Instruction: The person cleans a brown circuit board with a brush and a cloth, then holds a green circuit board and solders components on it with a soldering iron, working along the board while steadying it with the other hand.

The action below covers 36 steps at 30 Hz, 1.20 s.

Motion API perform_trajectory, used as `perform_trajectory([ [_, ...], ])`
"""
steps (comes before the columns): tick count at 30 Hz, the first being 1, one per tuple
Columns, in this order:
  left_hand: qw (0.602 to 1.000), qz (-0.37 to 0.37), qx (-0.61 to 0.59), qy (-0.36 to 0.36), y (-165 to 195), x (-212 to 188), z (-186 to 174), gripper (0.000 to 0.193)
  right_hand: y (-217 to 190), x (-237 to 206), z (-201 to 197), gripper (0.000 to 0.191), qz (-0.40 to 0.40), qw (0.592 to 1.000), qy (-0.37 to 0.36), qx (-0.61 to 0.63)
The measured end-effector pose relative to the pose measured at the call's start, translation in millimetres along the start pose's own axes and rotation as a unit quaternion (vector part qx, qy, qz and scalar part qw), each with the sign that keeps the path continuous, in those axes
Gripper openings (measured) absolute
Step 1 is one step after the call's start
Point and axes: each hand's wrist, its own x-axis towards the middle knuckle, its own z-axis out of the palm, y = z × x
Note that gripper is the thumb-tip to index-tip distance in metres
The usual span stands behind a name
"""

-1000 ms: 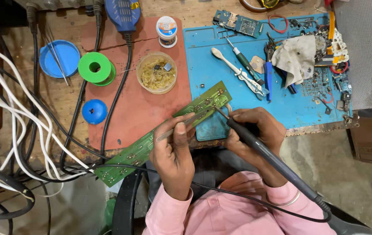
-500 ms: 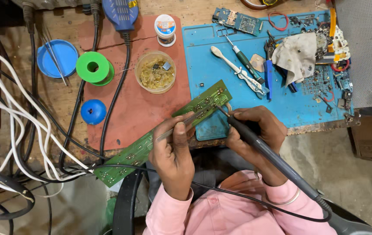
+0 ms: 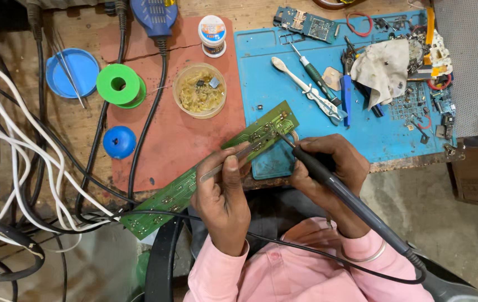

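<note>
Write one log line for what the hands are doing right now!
left hand: holds tweezers on long green circuit board | right hand: grips soldering iron, tip at board's end | surface: blue mat

Surface [image 3: 250, 8]: worn wood.
Mats on it: red-brown mat [image 3: 188, 140] at centre, blue work mat [image 3: 395, 140] to its right.
Left side: blue lid [image 3: 74, 70], blue cap [image 3: 119, 142], white cables [image 3: 10, 128], black cables [image 3: 96, 140].
</note>
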Motion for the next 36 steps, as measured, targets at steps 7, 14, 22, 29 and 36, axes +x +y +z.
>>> perform_trajectory([
  [7, 0.999, 0.014, 0.031, -0.002, -0.7, -0.2, -0.6, 0.023, 0.9, -1.4, 0.0, 0.028, 0.005, 1.0, -0.003, -0.008],
  [14, 1.0, 0.003, 0.008, 0.0, -2.3, -0.1, -0.5, 0.024, 0.2, -0.8, -1.5, 0.03, 0.009, 1.0, -0.01, 0.015],
  [22, 1.0, -0.007, -0.01, 0.006, -3.1, -1.3, -1.4, 0.026, 3.3, -2.7, 2.0, 0.026, -0.003, 1.0, 0.014, 0.0],
  [29, 1.0, -0.003, -0.011, 0.011, -2.1, -0.6, -2.4, 0.026, 3.9, -3.4, -1.1, 0.026, -0.007, 0.999, -0.009, 0.033],
  [36, 1.0, -0.014, 0.003, 0.006, -0.9, -0.9, -2.3, 0.025, 1.0, -1.8, -1.5, 0.025, 0.0, 1.0, -0.016, 0.021],
])
